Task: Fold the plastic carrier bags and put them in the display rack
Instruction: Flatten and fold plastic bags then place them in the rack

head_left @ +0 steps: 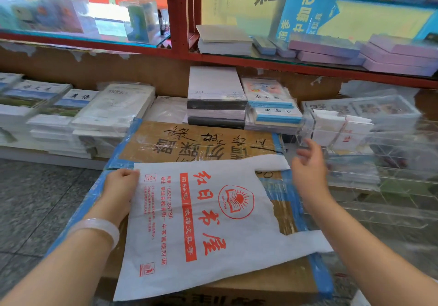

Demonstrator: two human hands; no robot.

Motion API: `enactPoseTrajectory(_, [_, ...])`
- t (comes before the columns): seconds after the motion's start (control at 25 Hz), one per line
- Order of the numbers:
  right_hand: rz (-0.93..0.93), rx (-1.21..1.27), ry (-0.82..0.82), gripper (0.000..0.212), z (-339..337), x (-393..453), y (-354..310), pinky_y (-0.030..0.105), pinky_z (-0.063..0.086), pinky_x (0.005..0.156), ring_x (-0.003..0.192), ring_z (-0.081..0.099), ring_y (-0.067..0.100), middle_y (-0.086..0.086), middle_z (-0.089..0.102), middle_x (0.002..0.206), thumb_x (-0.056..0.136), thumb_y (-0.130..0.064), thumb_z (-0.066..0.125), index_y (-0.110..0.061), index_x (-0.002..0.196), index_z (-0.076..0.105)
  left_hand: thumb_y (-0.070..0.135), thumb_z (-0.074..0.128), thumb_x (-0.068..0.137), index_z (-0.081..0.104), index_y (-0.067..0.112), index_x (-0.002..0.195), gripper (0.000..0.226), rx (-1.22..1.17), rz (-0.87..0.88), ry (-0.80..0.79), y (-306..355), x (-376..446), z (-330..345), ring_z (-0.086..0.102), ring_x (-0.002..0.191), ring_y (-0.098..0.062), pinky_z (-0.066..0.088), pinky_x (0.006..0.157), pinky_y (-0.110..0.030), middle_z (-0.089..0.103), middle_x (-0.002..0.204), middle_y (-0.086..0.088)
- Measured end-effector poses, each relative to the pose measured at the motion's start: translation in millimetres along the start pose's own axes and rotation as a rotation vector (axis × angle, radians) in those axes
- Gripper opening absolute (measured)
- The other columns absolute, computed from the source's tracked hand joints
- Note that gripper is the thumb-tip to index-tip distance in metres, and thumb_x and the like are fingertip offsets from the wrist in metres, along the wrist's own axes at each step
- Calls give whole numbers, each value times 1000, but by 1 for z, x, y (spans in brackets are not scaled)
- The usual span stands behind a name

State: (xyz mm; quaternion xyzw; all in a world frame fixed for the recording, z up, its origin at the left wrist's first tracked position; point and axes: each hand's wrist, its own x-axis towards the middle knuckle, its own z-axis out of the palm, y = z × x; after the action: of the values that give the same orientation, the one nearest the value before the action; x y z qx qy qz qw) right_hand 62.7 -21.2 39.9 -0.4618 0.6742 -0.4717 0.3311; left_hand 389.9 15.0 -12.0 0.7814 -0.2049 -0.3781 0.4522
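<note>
Carrier bag [213, 222]: matt white plastic, red print. Box [201, 139]: brown cardboard, glossy tape. Rack [355, 139]: clear acrylic.

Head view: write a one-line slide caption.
White carrier bag with red print lies flat on a taped cardboard box; left hand grips its bottom edge, right hand hovers open above a handle.

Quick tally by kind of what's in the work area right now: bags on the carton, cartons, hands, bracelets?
White carrier bag, lying flat and unfolded on the carton: 1
Taped cardboard carton under it: 1
Hands: 2, left hand gripping the bag's edge, right hand open above the bag's handle
White bracelet on the left wrist: 1
Total: 5
</note>
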Motion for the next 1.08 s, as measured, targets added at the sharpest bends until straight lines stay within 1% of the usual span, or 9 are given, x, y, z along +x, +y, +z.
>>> enactPoseTrajectory(0.12, [-740, -532, -559, 41, 36, -78, -14, 34, 27, 113, 131, 37, 17, 1, 42, 143, 97, -16, 44, -24, 137, 43, 23, 52, 95, 58, 11, 91, 14, -11, -16, -14, -1, 1, 1, 62, 92, -36, 51, 87, -53, 63, 95, -17])
enactPoseTrajectory(0.2, [-1074, -816, -944, 47, 66, -124, 8, 52, -4, 115, 146, 4, 28, 3, 14, 158, 99, -39, 33, -33, 145, 25, 23, 53, 94, 57, 14, 86, 13, -8, 4, -9, -1, 2, 3, 62, 91, -35, 51, 86, -53, 63, 94, -16])
enactPoseTrajectory(0.28, [-1149, -967, -1147, 54, 81, -145, 31, 60, -23, 106, 144, -18, 29, 2, -9, 159, 98, -55, 19, -38, 148, 10, 22, 55, 93, 57, 14, 84, 11, -32, 3, -7, -1, 4, 4, 62, 89, -34, 51, 85, -53, 63, 93, -16])
enactPoseTrajectory(0.36, [-1122, -996, -1234, 61, 83, -144, 48, 60, -29, 100, 142, -23, 30, 0, -17, 158, 91, -59, 10, -41, 149, 0, 18, 58, 91, 58, 14, 85, 7, -110, -42, 1, -2, 7, 6, 63, 90, -34, 52, 86, -52, 63, 94, -15])
enactPoseTrajectory(0.52, [-1035, -958, -1283, 58, 78, -146, 49, 60, -24, 105, 143, -19, 30, -2, -17, 158, 95, -56, 16, -42, 148, -2, 20, 54, 93, 58, 13, 96, 9, -108, 45, 98, 1, 0, 12, 59, 98, -31, 49, 88, -44, 61, 108, -14])
enactPoseTrajectory(0.64, [-822, -879, -1157, 50, 85, -137, 22, 51, -22, 107, 144, -17, 19, -5, -9, 159, 101, -47, 20, -38, 149, 9, 15, 47, 95, 48, 7, 129, 34, 273, 600, 201, 7, -20, 12, 46, 119, -31, 36, 98, -42, 47, 133, -14])
enactPoseTrajectory(0.72, [-770, -863, -913, 50, 95, -111, 6, 44, -18, 110, 145, -14, 13, -7, -6, 159, 102, -40, 20, -34, 150, 7, 18, 41, 97, 29, 6, 144, 50, 784, 849, 16, -3, -27, 16, 24, 139, -28, 19, 113, -40, 25, 152, -12])
enactPoseTrajectory(0.84, [-659, -944, -728, 52, 115, -74, 7, 44, -15, 113, 145, -13, 13, -4, -6, 160, 102, -41, 16, -29, 151, 2, 43, 23, 100, -7, 11, 149, 66, 1216, 713, -267, -29, -30, 22, -12, 145, -17, -6, 117, -35, -12, 157, -6])
enactPoseTrajectory(1.08, [-636, -1099, -755, 53, 128, -33, 34, 50, -12, 113, 146, -11, 16, -2, -10, 159, 101, -45, 13, -32, 151, 0, 86, -1, 65, -19, 24, 146, 104, 1316, 620, -319, -26, -20, 17, -22, 142, -16, -12, 115, -44, -27, 153, 0])
